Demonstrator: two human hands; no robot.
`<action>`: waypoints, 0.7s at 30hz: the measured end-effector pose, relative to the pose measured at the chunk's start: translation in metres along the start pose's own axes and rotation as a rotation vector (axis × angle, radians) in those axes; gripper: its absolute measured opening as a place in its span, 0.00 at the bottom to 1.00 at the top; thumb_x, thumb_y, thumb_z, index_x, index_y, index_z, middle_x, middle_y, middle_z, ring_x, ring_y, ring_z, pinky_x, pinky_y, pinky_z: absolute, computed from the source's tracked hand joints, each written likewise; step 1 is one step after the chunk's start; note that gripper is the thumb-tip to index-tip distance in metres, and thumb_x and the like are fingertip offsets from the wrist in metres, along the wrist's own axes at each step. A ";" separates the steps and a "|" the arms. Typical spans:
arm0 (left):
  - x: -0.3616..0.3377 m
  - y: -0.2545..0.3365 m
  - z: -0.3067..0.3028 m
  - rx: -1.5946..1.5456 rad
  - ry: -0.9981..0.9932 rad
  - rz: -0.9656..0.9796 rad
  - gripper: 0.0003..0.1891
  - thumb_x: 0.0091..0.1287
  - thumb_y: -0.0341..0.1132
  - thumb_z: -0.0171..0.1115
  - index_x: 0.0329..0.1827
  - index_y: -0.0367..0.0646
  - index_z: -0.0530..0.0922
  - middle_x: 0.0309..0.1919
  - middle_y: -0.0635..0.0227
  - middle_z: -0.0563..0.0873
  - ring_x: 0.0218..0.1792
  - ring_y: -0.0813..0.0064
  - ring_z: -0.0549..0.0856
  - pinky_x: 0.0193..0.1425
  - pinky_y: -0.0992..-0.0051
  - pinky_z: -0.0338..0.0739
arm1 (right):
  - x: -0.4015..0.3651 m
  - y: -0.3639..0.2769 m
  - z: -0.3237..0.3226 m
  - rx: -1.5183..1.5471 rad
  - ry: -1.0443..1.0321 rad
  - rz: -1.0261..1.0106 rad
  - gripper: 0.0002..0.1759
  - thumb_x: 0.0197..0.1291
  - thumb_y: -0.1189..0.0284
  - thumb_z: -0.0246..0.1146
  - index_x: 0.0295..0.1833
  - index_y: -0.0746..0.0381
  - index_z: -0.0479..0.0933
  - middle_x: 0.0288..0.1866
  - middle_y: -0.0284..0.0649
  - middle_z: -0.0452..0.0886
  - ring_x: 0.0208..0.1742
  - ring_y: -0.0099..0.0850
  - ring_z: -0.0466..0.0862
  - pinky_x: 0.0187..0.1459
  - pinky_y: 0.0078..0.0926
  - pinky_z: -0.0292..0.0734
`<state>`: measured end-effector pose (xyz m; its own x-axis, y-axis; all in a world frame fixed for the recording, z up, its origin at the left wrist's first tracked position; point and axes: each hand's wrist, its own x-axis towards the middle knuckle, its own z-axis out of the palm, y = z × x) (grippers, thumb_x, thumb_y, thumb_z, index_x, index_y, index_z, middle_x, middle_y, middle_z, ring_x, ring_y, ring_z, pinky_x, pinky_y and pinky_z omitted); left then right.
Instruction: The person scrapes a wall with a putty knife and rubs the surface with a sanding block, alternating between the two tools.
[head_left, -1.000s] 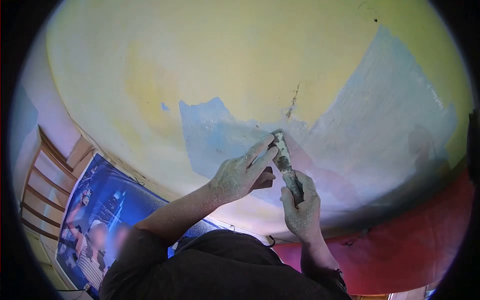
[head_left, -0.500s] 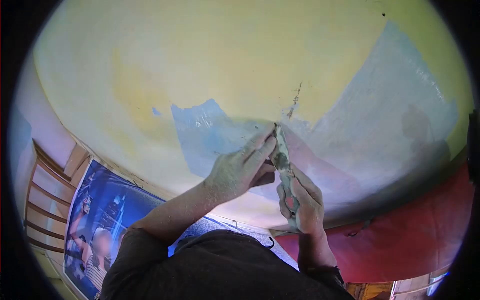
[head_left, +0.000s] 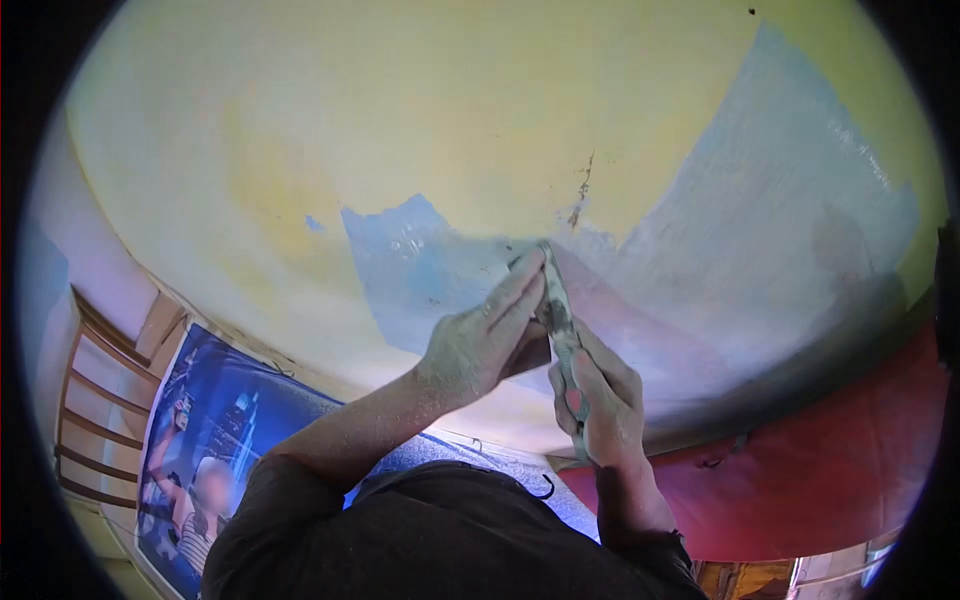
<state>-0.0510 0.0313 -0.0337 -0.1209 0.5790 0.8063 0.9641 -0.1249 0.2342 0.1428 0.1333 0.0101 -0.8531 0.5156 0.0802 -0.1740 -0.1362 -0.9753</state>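
A plaster-smeared trowel is in my right hand, whose fingers wrap round its handle. The tool points up and away from me, and its tip is at the wall. My left hand lies with its fingers stretched out flat along the trowel's left side, fingertips near the tip. A dark corner of the blade shows below the left fingers; the rest is hidden behind that hand. Pale dust coats both hands. Ahead is a curved-looking yellow wall with a grey-blue patch to the left and a larger grey patch to the right.
A dark crack runs down the wall above the trowel. To the lower left are a blue printed poster and a wooden slatted rack. A red sheet hangs at the lower right.
Both hands and the trowel have shifted slightly left, with the tool turned a little more edge-on. The view has moved slightly too.
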 end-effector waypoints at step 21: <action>0.004 -0.005 -0.011 0.038 0.118 -0.032 0.43 0.67 0.35 0.85 0.84 0.31 0.75 0.89 0.47 0.72 0.68 0.55 0.94 0.58 0.65 0.96 | 0.021 -0.009 0.013 -0.009 -0.046 0.001 0.28 0.93 0.68 0.56 0.87 0.72 0.72 0.32 0.28 0.74 0.22 0.13 0.64 0.22 0.16 0.58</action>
<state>-0.0594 0.0251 -0.0259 -0.1767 0.4832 0.8575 0.9673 -0.0760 0.2421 0.1199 0.1339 0.0229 -0.8751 0.4758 0.0881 -0.1687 -0.1294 -0.9771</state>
